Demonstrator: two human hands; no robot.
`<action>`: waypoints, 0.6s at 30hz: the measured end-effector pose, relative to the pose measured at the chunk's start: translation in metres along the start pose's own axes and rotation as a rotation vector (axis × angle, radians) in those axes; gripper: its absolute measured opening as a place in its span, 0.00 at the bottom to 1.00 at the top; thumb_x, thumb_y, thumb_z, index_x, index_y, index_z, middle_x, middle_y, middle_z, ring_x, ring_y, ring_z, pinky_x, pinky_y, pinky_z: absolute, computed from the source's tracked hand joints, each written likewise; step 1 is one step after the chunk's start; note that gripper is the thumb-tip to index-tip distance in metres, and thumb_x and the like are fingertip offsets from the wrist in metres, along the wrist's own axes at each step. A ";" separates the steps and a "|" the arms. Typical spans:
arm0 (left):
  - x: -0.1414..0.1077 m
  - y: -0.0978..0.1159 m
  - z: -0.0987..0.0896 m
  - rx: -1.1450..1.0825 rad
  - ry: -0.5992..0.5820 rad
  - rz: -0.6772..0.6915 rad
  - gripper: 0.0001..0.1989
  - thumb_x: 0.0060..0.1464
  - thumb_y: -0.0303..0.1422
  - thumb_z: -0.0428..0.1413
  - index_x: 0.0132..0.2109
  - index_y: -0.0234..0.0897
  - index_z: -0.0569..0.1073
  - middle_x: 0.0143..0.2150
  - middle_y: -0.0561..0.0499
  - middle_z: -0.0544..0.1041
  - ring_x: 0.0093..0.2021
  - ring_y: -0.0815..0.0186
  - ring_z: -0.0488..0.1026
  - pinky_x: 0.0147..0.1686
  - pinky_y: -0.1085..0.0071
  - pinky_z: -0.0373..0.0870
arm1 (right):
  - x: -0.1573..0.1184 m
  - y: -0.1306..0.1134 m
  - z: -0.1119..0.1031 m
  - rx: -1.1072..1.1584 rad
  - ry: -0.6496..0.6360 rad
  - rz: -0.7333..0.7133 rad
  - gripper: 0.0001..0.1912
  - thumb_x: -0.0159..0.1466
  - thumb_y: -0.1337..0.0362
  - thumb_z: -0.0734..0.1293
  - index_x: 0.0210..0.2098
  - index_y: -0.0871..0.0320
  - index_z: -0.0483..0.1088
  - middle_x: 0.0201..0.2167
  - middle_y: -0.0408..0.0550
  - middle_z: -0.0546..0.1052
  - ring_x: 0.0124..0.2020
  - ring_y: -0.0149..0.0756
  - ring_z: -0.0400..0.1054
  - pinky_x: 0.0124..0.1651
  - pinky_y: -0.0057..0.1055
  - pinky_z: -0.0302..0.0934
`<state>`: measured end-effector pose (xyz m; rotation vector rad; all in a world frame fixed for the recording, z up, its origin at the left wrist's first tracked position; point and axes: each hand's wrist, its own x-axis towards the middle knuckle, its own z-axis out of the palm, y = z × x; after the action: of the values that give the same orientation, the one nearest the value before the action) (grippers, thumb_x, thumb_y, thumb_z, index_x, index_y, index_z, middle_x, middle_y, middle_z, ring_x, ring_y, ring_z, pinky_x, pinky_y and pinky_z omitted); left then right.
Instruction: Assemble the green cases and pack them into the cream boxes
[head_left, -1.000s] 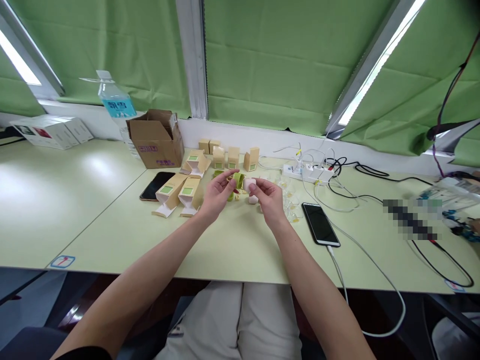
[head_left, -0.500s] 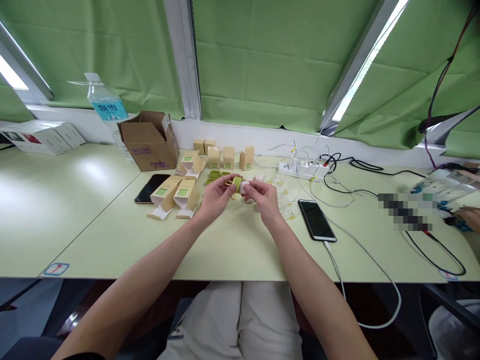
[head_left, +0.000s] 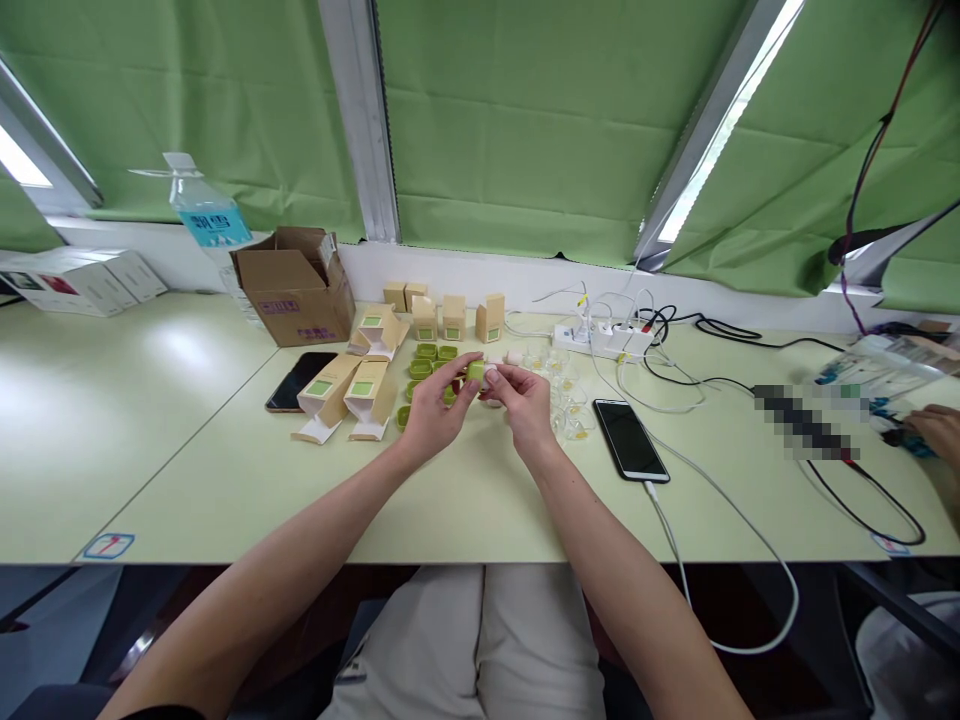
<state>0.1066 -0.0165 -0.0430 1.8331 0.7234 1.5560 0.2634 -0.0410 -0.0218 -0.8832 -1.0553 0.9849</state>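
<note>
Above the table's middle, my left hand point(head_left: 439, 408) pinches a small green cup-like piece point(head_left: 475, 371). Fingers of my right hand point(head_left: 529, 402) close on a small whitish part point(head_left: 490, 370) that meets the green piece; whether the two are joined I cannot tell. Behind and left of my left hand stand several green square cups point(head_left: 421, 369), partly covered by the fingers. Beyond my right hand lie several clear plastic pieces point(head_left: 574, 420) with yellow spots. A few pale pink-white parts point(head_left: 514, 357) show just past my fingertips.
Opened small cartons point(head_left: 367, 390) lie left, beside a dark phone point(head_left: 300, 380). Small upright boxes point(head_left: 454, 318), a cardboard box point(head_left: 296, 290) and a bottle point(head_left: 210, 215) stand behind. Right are a charging phone point(head_left: 631, 440), a power strip point(head_left: 604, 338), cables and another person's hand point(head_left: 937, 432).
The green piece has turned between my fingers, and my hands stay close together. More green cups show beside my left hand. Another person's hand has appeared at the right edge.
</note>
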 end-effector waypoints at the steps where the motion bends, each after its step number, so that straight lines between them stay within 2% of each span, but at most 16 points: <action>1: -0.001 -0.001 0.000 0.019 -0.010 0.012 0.23 0.68 0.44 0.64 0.65 0.43 0.79 0.60 0.42 0.83 0.50 0.58 0.80 0.53 0.62 0.76 | -0.001 0.000 0.001 -0.001 0.010 -0.005 0.29 0.51 0.39 0.84 0.36 0.57 0.84 0.30 0.45 0.84 0.30 0.36 0.77 0.40 0.37 0.78; 5: -0.002 -0.003 0.003 0.115 -0.048 0.059 0.33 0.63 0.41 0.68 0.72 0.42 0.72 0.64 0.37 0.78 0.51 0.56 0.77 0.49 0.61 0.76 | -0.003 0.006 0.006 -0.033 0.024 -0.024 0.29 0.54 0.38 0.83 0.36 0.57 0.83 0.32 0.48 0.85 0.33 0.39 0.79 0.42 0.37 0.78; 8: -0.001 -0.003 0.004 0.107 -0.018 0.067 0.30 0.64 0.40 0.67 0.69 0.42 0.73 0.66 0.36 0.74 0.58 0.52 0.76 0.54 0.59 0.76 | -0.005 0.010 0.010 -0.082 0.014 -0.035 0.30 0.55 0.36 0.81 0.38 0.57 0.84 0.34 0.49 0.86 0.36 0.41 0.80 0.46 0.39 0.79; 11: 0.002 -0.003 0.001 -0.034 -0.008 0.008 0.28 0.65 0.44 0.67 0.68 0.42 0.75 0.65 0.37 0.73 0.59 0.53 0.76 0.58 0.58 0.77 | -0.008 0.009 0.009 -0.143 -0.028 -0.081 0.31 0.63 0.34 0.76 0.41 0.58 0.84 0.37 0.52 0.86 0.39 0.43 0.81 0.48 0.42 0.80; 13: 0.005 -0.002 -0.004 -0.175 -0.021 -0.072 0.33 0.63 0.47 0.69 0.69 0.41 0.74 0.62 0.38 0.76 0.56 0.55 0.78 0.56 0.60 0.78 | -0.010 0.004 0.004 -0.260 -0.025 -0.213 0.28 0.68 0.38 0.73 0.48 0.57 0.84 0.43 0.55 0.85 0.42 0.44 0.81 0.46 0.42 0.80; 15: 0.008 0.000 -0.010 -0.296 -0.044 -0.167 0.36 0.61 0.49 0.70 0.70 0.40 0.74 0.56 0.40 0.79 0.51 0.58 0.78 0.50 0.65 0.79 | -0.011 0.000 -0.002 -0.458 -0.010 -0.443 0.25 0.70 0.45 0.73 0.59 0.54 0.80 0.53 0.58 0.83 0.47 0.46 0.80 0.45 0.42 0.80; 18: 0.012 0.005 -0.018 -0.418 -0.136 -0.302 0.37 0.59 0.48 0.72 0.70 0.39 0.76 0.44 0.46 0.79 0.42 0.63 0.77 0.41 0.70 0.77 | -0.010 -0.002 -0.009 -0.784 -0.096 -0.760 0.23 0.73 0.57 0.70 0.66 0.49 0.76 0.62 0.59 0.78 0.51 0.48 0.79 0.47 0.43 0.79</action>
<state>0.0912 -0.0091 -0.0292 1.4308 0.5332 1.2602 0.2709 -0.0521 -0.0256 -0.9254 -1.7288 -0.0559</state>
